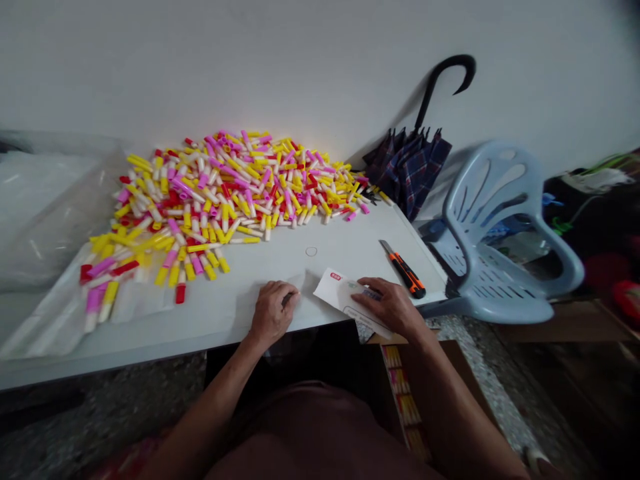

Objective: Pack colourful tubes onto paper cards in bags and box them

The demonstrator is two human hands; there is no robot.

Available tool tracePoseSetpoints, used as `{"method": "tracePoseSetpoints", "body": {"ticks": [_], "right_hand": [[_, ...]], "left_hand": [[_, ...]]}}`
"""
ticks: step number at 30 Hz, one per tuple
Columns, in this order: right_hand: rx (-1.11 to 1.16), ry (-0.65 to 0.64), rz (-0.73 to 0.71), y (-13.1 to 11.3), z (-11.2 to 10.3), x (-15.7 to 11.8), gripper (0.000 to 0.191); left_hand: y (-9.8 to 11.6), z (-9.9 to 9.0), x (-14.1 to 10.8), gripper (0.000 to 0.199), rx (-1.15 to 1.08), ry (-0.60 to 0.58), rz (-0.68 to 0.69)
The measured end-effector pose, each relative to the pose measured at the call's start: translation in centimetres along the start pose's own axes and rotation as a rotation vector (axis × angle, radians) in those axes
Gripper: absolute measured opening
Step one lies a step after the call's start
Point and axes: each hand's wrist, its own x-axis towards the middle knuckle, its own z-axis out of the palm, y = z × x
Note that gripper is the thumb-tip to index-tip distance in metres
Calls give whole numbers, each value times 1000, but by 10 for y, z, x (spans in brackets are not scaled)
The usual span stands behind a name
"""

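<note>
Printed card (336,291): how held?

Across the near edge of the table (350,247), pinched by the right hand (389,304), presumably for steadiness. The left hand (273,312) is curled; its grip cannot be told. The cutter (404,270) is placed alongside, apparently for reach.

A single head-worn camera is looking forward and down over the person's torso (320,433), facing the desk (340,247) and the wall (310,67) behind it. It is sitting near, with both forearms (229,383) entering from the bottom edge.
</note>
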Motion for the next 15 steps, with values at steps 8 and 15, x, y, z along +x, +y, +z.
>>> {"method": "tracePoseSetpoints", "body": {"ticks": [8,15], "right_hand": [[-45,-240,-64,-5,-12,15,37],[-105,-338,-101,-12,-14,34,36]], "left_hand": [[3,1,-1,20,10,-13,43],[2,2,-3,20,13,12,81]]}}
